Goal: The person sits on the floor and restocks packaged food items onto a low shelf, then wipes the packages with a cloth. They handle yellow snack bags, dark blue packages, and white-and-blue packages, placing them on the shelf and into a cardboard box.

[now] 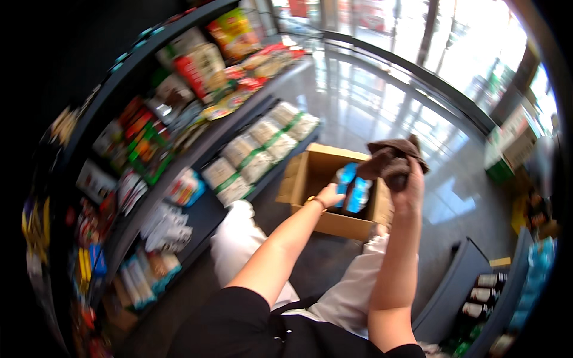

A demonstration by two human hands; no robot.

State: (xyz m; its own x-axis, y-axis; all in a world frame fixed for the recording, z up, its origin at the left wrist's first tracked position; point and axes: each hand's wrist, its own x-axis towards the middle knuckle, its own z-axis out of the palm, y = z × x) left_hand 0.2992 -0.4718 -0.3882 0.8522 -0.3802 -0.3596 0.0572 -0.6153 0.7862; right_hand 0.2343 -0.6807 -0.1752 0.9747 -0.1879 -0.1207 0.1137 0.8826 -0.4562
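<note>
An open cardboard box (340, 226) stands on the floor between my legs, its flaps spread outward. Inside it lie blue-and-clear plastic-wrapped packs (357, 197), blurred. My left hand (330, 196) reaches over the near left side of the box, its fingers at the edge of a blue pack; whether they grip it is not clear. Raised above the box's right side, my right hand (414, 183) holds a bunched dark brown cloth (394, 156).
Shelves of bagged foods (197, 76) run along the left, with wrapped white packs banded in green (257, 150) on the lowest shelf. Glass doors stand ahead. At right are cartons (515, 138) and a low shelf with bottles (479, 295).
</note>
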